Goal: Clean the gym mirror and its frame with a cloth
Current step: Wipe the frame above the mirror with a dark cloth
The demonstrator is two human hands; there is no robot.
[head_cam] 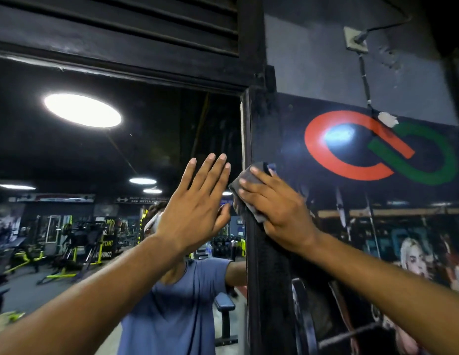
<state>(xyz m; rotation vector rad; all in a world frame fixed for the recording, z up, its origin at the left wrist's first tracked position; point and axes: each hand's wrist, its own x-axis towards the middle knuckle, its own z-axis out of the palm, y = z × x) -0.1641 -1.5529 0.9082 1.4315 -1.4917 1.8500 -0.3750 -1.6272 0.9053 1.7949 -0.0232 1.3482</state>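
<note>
The gym mirror (69, 155) fills the left half of the view and reflects gym machines and ceiling lights. Its black frame (251, 119) runs along the top and down the right side. My left hand (197, 203) is flat with straight fingers against the glass near the right edge. My right hand (277, 203) presses a grey cloth (245, 180) onto the vertical frame post, fingers spread over it. Part of the cloth is hidden under my palm.
To the right of the frame is a dark wall poster (377, 226) with a red and green logo (377, 147). Above it a cable (364, 73) hangs from a wall socket (355, 39). A black louvred panel (120, 24) sits above the mirror.
</note>
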